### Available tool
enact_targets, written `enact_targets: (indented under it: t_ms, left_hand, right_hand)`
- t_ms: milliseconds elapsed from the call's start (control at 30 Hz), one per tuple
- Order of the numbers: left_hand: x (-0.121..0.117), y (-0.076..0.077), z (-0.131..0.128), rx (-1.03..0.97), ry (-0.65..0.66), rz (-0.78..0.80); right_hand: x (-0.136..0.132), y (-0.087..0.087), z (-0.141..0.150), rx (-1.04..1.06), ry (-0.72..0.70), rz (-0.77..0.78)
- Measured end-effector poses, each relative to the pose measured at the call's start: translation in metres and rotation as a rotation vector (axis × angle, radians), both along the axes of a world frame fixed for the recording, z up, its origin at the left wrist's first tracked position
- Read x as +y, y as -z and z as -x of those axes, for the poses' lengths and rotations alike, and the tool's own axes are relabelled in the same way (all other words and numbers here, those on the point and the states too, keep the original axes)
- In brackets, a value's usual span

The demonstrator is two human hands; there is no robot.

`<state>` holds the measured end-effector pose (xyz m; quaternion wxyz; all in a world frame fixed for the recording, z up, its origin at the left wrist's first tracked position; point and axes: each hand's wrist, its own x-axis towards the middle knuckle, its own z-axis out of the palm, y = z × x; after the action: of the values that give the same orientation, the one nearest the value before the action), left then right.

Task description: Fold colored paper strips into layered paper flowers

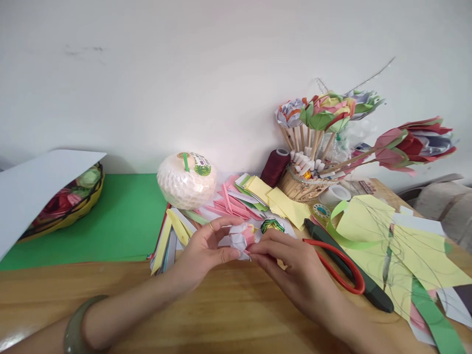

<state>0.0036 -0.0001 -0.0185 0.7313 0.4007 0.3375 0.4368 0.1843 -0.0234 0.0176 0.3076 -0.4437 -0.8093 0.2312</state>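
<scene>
Both my hands meet over the wooden table on a small folded paper flower, white with pink petals. My left hand cups it from the left with thumb and fingers closed on it; a ring shows on one finger and a green bangle on the wrist. From the right, my right hand pinches the flower's edge with its fingertips. Folded pink, yellow and white paper strips lie fanned out just behind the flower.
Red-handled scissors lie right of my right hand, on yellow sheets with green strips. Behind stand a netted coconut, a dark red thread spool, a basket of paper flowers on sticks. Green paper and a bowl sit left.
</scene>
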Motion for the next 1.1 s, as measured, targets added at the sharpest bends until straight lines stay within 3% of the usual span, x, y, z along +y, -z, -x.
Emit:
enact_targets:
  t_ms: [300,600,833,1100]
  left_hand:
    - [-0.0006,0.0,0.0008,-0.001,0.04,-0.044]
    - [-0.0004,-0.0021,-0.0012,-0.012,0.067,0.008]
    - [0.0004,-0.0009,0.0005,-0.008,0.016,0.061]
    - [0.0009,-0.0001,0.0014,-0.053,0.061,0.068]
  right_hand:
    - [0.0021,-0.0002,0.0014,0.103,0.012,0.055]
    - [0.0025,0.0046,0.0031,0.095,0.052,0.118]
    - [0.0055,-0.0019,0.0008,0.123,-0.105,0.172]
    - [0.0048,-0.0026,-0.0002,0.138,-0.053,0.215]
